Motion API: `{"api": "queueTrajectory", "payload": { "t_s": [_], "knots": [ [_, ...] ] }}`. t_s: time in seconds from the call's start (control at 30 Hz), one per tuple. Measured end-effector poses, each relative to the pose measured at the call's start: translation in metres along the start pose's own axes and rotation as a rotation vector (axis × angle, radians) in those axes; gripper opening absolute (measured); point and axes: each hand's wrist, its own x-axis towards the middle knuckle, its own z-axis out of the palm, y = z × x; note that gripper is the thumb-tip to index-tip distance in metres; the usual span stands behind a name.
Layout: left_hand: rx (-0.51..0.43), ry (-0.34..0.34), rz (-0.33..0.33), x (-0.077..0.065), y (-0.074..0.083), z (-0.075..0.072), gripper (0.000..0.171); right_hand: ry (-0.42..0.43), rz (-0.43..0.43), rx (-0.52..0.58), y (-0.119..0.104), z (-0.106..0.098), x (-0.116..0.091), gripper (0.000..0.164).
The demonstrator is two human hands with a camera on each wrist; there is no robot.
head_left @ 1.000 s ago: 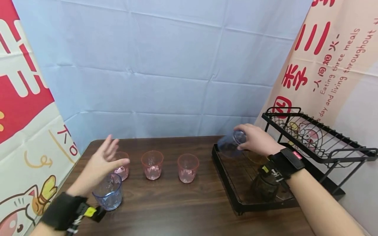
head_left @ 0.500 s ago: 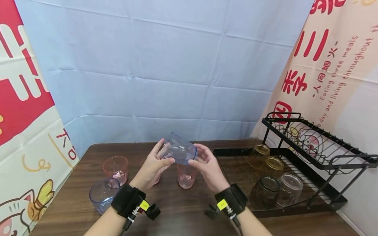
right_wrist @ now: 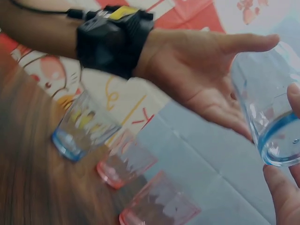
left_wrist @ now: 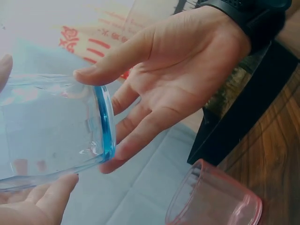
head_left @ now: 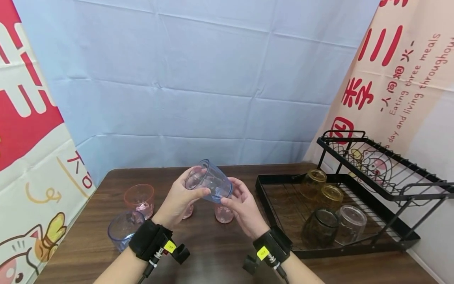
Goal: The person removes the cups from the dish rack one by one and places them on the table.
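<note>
A clear blue drinking glass is held tilted above the table between both hands, its wide mouth toward the left and its thick base toward the right. My left hand grips it around the mouth end, thumb on the near side. At the base end, my right hand holds it between thumb and fingers; the left wrist view shows that thumb on the blue base. A second blue glass stands upright beside my left wrist. Behind the hands are three pink glasses, the middle one mostly hidden.
On the right stands a black two-tier dish rack. Its lower tray bears two amber glasses, a dark grey glass and a clear glass, apparently upside down. A pale blue cloth hangs behind the table.
My right hand has brought the blue glass from over the rack to the middle. My left hand has come over from the left and taken hold too. Lately the glass has tipped slightly.
</note>
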Motion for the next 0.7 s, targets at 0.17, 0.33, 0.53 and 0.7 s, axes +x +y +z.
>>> {"api": "queueTrajectory", "payload": {
  "t_s": [0.17, 0.33, 0.53, 0.7],
  "knots": [
    [0.182, 0.029, -0.021, -0.003, 0.006, -0.003, 0.084, -0.094, 0.033, -0.155, -0.006, -0.008, 0.002, 0.075],
    [0.268, 0.016, -0.058, -0.012, 0.01, -0.013, 0.089, -0.209, -0.024, -0.374, -0.024, -0.035, 0.001, 0.075],
    [0.621, 0.073, -0.096, -0.036, 0.006, -0.03, 0.095, -0.282, 0.023, -0.811, -0.075, -0.091, -0.017, 0.074],
    [0.793, 0.119, -0.158, -0.054, -0.008, -0.033, 0.102, -0.298, 0.118, -1.126, -0.115, -0.132, -0.038, 0.08]
  ]
}}
